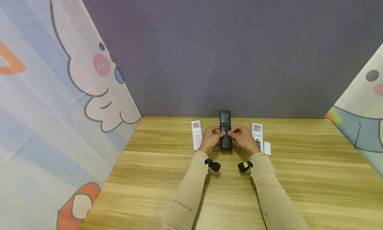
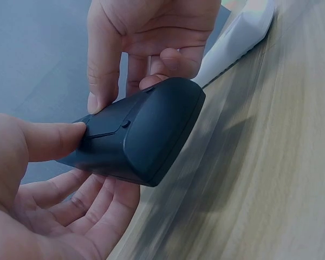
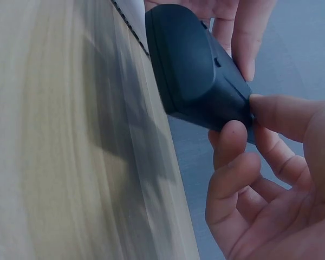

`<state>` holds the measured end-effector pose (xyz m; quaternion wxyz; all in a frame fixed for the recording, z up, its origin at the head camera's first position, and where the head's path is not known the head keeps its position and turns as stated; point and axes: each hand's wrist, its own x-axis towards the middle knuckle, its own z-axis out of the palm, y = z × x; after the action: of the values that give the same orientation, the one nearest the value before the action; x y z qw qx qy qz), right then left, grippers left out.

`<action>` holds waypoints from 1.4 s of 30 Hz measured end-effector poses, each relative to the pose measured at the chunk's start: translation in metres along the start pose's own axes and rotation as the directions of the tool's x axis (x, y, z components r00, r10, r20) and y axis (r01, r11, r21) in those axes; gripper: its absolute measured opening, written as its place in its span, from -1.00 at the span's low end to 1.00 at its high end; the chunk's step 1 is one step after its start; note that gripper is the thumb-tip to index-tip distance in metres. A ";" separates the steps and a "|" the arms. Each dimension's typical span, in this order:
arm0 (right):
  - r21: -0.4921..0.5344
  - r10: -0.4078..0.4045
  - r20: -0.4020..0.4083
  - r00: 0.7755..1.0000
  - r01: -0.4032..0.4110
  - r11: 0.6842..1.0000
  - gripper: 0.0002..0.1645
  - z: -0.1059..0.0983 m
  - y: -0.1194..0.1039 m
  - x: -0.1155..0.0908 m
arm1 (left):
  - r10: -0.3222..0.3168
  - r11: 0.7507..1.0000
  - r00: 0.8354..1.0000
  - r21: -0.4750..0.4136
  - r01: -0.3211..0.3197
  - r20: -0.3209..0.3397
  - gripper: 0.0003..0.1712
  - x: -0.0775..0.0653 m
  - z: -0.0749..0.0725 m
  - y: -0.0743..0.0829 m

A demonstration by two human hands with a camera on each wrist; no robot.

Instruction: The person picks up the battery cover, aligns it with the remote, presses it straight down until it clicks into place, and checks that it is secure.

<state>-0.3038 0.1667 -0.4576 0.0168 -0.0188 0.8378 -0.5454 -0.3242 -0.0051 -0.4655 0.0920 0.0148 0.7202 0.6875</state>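
Observation:
A black remote control (image 1: 225,119) is held up off the table between both hands, its back with printed text facing up. My left hand (image 1: 211,138) grips its left side, the thumb on the battery cover (image 2: 105,122) and the fingers beneath. From the other side my right hand (image 1: 243,138) holds it, thumb also at the cover's upper edge and fingers curled under. In the left wrist view the cover sits in the remote, outlined by a thin seam. Whether batteries are inside is hidden.
Left of the hands lies a white remote control (image 1: 196,135), back up. On the right, another white remote (image 1: 257,130) has its battery compartment uncovered, partly behind the right hand; a loose white cover (image 1: 267,148) lies beside it. A grey wall (image 1: 227,57) borders the wooden table (image 1: 161,167).

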 end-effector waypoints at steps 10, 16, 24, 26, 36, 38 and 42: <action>-0.009 -0.005 -0.007 1.000 0.005 1.000 -0.78 0.000 -0.001 0.000 | -0.002 1.000 1.000 -0.002 0.002 -0.004 -0.51 0.003 0.000 -0.002; -0.013 -0.010 -0.011 1.000 0.010 1.000 -0.78 0.000 0.000 0.001 | 0.003 1.000 1.000 0.002 -0.003 -0.004 -0.53 0.003 0.000 -0.002; -0.010 -0.006 -0.012 1.000 0.006 1.000 -0.70 0.000 0.003 0.004 | 0.003 1.000 1.000 0.002 -0.003 -0.004 -0.53 0.002 0.001 -0.002; -0.006 -0.003 -0.014 1.000 0.002 1.000 -0.67 0.000 0.004 0.004 | 0.006 1.000 1.000 0.000 -0.006 -0.005 -0.53 0.002 0.001 -0.001; 0.003 -0.001 -0.001 1.000 0.001 1.000 -0.55 0.002 0.002 0.004 | -0.005 1.000 1.000 -0.001 0.005 -0.023 -0.54 0.003 0.002 0.000; 0.006 -0.001 0.004 1.000 0.001 1.000 -0.54 0.002 0.002 0.004 | -0.005 1.000 1.000 -0.001 0.005 -0.026 -0.54 0.003 0.002 0.000; 0.000 -0.001 0.008 1.000 0.001 1.000 -0.53 0.001 0.002 0.004 | 0.000 1.000 1.000 -0.008 0.000 -0.026 -0.52 0.002 0.002 0.000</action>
<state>-0.3077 0.1664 -0.4597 0.0200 -0.0211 0.8377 -0.5453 -0.3259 -0.0029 -0.4663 0.0829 0.0055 0.7185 0.6906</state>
